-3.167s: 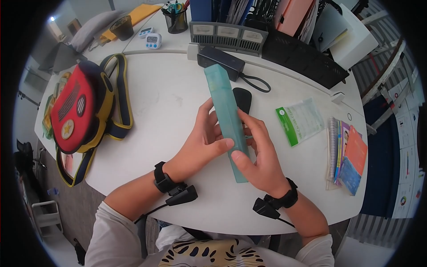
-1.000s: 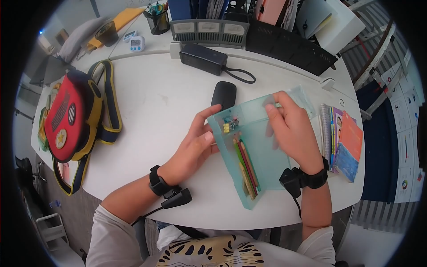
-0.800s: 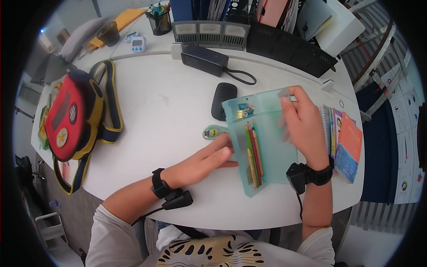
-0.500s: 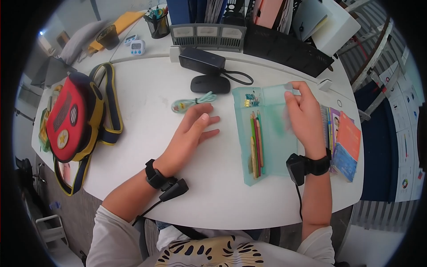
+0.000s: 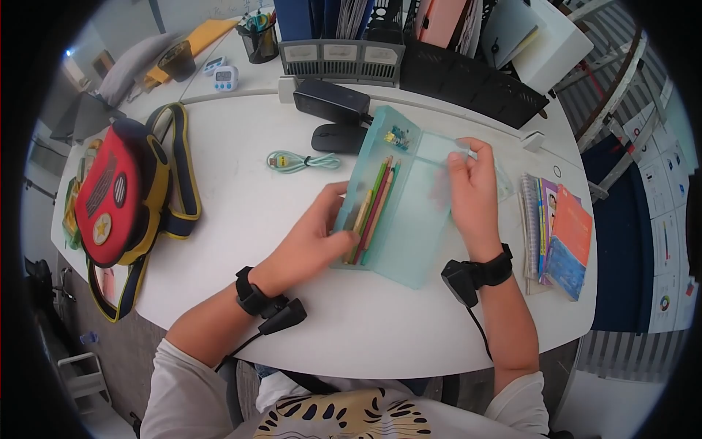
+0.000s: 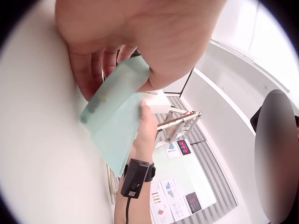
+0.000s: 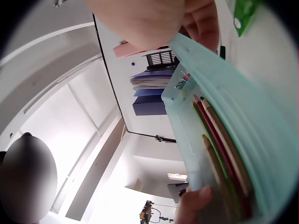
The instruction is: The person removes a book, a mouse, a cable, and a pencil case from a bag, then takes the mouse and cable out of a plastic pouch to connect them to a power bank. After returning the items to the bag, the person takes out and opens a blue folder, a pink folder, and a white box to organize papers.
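Note:
A translucent teal pencil case [image 5: 414,212] is open, tilted above the white table. Its tray holds several coloured pencils [image 5: 374,212] and, in the top compartment, small clips [image 5: 397,137]. The left hand [image 5: 311,238] grips the tray's left side, thumb over the edge beside the pencils. The right hand [image 5: 475,197] pinches the lid's upper right edge; the right wrist view shows that lid [image 7: 243,112] close up. Left of the case, a coiled teal cable [image 5: 303,162] lies on the table. In the left wrist view the case [image 6: 117,112] hangs under the left fingers.
Behind the case lie a black mouse [image 5: 338,137] and a dark speaker-like box [image 5: 332,101] with a loop. A red bag [image 5: 121,192] stands at left, notebooks [image 5: 559,234] at right. File racks [image 5: 341,61] line the back.
The pencil case opened, and the coiled cable came to lie on the table, where the left hand let go of it. Since then the left hand has taken the tray's side, and the case has tilted.

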Action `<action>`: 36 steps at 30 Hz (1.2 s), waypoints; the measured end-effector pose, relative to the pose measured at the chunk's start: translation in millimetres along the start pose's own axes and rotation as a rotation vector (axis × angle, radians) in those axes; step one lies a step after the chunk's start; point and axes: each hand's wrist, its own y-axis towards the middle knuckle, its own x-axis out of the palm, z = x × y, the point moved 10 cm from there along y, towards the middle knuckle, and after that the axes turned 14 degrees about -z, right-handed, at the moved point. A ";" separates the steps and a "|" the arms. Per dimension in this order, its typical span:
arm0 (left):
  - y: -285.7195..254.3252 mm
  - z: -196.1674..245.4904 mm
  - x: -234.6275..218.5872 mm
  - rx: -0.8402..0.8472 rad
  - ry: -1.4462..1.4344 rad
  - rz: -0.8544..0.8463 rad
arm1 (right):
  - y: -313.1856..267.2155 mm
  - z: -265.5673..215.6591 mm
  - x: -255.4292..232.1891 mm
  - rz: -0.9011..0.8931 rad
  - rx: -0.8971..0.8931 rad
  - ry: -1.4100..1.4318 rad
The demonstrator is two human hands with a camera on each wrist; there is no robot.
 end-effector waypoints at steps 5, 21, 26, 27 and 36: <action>-0.3 -6.1 -4.4 -0.042 -0.107 0.026 | -21.0 -53.3 26.2 0.294 -0.520 -1.192; -11.5 27.0 -19.6 0.045 0.684 0.229 | -16.8 -37.4 48.9 -0.113 -0.299 -0.948; -16.1 51.0 0.9 0.179 1.278 0.272 | -5.2 -4.2 15.9 0.048 -0.040 -0.679; -16.1 51.4 2.3 0.181 1.280 0.268 | -5.5 -6.6 10.9 0.053 -0.039 -0.678; -25.2 61.9 19.4 0.101 1.324 0.258 | -20.8 12.4 51.9 -0.287 0.361 0.299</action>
